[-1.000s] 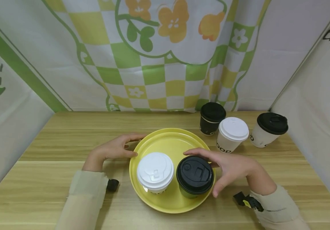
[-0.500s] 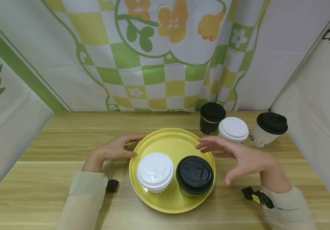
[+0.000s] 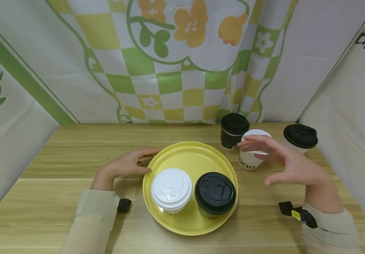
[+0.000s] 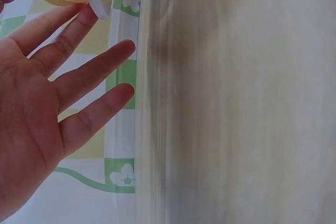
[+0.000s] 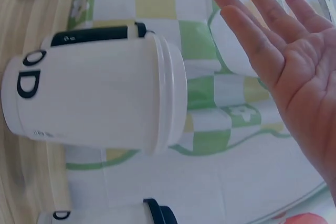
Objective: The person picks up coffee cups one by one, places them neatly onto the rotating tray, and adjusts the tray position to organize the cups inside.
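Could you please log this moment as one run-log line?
left hand: touches yellow plate rim | right hand: open above white-lidded cup | plate: two lidded cups

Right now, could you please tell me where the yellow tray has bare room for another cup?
The round yellow tray is bare across its far half. Its near half is crowded by the white-lidded paper cup and the black-lidded cup.

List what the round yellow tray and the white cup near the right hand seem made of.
Round yellow tray: likely plastic, with a smooth, even, softly glossy surface. White cup with the white lid: probably matte paper with printed black lettering; its lid looks like moulded plastic.
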The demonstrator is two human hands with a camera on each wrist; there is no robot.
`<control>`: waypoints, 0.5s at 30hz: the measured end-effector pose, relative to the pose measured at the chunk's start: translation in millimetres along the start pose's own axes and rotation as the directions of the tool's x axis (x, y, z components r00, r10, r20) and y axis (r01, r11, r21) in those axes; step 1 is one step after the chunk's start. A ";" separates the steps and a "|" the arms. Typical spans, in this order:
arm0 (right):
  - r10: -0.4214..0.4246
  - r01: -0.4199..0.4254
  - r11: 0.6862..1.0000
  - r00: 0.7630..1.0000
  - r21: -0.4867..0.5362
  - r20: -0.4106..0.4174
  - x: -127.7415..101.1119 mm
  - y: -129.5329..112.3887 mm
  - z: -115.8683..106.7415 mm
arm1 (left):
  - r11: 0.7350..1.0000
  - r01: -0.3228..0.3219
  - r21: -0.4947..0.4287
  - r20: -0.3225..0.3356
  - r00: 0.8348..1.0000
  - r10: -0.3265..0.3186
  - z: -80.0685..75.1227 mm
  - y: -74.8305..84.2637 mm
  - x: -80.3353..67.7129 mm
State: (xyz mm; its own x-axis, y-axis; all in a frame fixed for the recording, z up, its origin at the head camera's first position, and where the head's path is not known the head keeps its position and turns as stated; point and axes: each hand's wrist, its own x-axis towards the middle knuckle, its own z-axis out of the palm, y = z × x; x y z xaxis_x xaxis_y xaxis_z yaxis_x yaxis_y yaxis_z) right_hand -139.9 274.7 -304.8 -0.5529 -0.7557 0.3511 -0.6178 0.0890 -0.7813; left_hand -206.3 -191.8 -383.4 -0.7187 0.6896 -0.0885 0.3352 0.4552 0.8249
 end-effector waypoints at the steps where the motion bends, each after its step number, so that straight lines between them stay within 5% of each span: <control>1: -0.007 0.007 1.000 1.000 0.000 -0.021 -1.5 -0.1 -1.3 | 1.000 0.004 0.003 -0.002 1.000 -0.004 0.1 0.1 -0.2; 15: 0.023 -0.027 1.000 0.969 -0.010 -0.245 -25.8 1.5 -29.5 | 1.000 0.002 0.000 0.006 1.000 -0.002 -1.0 0.0 -2.1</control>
State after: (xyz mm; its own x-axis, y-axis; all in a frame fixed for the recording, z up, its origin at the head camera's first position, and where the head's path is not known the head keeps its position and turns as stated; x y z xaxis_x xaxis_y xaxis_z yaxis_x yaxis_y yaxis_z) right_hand -143.0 313.5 -299.8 -0.6874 -0.5711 0.4487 -0.6085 0.1157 -0.7850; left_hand -205.4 -193.8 -382.6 -0.7160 0.6918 -0.0934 0.3336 0.4566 0.8248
